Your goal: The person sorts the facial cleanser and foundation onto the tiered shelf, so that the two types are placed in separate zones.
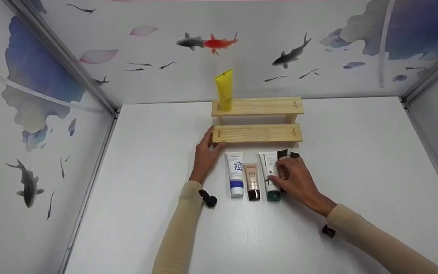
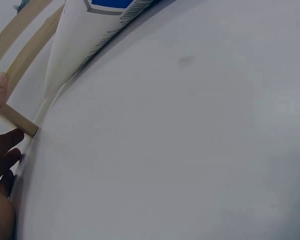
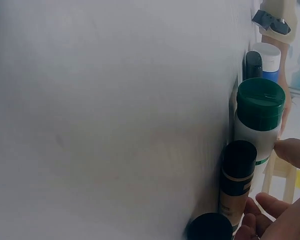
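My left hand (image 1: 206,156) grips the left end of the lower step of a two-step wooden rack (image 1: 257,133), the thumb at its front edge. In the left wrist view, fingers (image 2: 9,142) lie beside a rack leg. My right hand (image 1: 299,179) pinches a white tube with a green cap (image 1: 270,186), which lies among other tubes; the thumb reaches across its face. Right of it, partly under the hand, lies a brown tube with a black cap (image 3: 235,200). Another dark tube (image 1: 295,155) is mostly hidden by the hand.
A white tube with a blue band (image 1: 236,171) and a beige BB cream tube (image 1: 252,180) lie left of the green-capped one. A yellow tube (image 1: 224,91) stands on the rack's upper step. Printed walls enclose the white table (image 1: 146,152) behind and at the sides.
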A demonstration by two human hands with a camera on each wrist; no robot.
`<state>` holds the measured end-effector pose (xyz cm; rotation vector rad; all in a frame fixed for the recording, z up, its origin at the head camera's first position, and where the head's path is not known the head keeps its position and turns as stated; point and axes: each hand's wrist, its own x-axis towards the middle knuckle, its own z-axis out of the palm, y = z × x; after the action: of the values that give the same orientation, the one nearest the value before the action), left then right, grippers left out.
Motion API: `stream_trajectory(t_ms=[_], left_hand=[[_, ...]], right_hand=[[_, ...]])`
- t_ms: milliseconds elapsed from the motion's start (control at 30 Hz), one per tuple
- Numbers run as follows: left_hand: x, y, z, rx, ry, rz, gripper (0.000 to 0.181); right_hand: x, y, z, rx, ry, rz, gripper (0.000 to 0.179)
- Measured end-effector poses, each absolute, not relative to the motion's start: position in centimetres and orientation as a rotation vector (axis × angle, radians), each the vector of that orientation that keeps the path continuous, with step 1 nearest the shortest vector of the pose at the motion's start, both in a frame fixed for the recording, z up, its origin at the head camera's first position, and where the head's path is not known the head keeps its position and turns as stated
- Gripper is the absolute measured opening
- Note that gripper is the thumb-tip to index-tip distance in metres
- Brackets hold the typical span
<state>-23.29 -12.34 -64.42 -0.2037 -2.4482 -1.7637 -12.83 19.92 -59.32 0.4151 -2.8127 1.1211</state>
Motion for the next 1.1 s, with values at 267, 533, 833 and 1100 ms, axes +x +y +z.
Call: stream_trajectory(t_ms=[267, 533, 833, 1100], left_hand=[[-23.4, -12.4, -64.4, -0.191, -2.47, -1.734, 0.081], [-23.4, -12.3, -64.5, -0.193, -2.462, -1.756, 0.081], [-23.4, -12.3, -64.5, -0.203, -2.452, -1.771, 0.083], [-23.4, -12.3, -64.4, -0.219, -2.466, -1.721, 0.083]], right_hand=[[-13.0, 18.8, -59.0, 0.455, -2.851, 0.968, 0.05], [-12.5, 17.5, -58.7, 0.461, -2.871, 0.856, 0.06], [-12.6, 16.9, -58.6, 0.425, -2.933, 0.812, 0.07], [-13.1, 16.6, -58.3, 0.363, -3.01, 0.767, 0.067]])
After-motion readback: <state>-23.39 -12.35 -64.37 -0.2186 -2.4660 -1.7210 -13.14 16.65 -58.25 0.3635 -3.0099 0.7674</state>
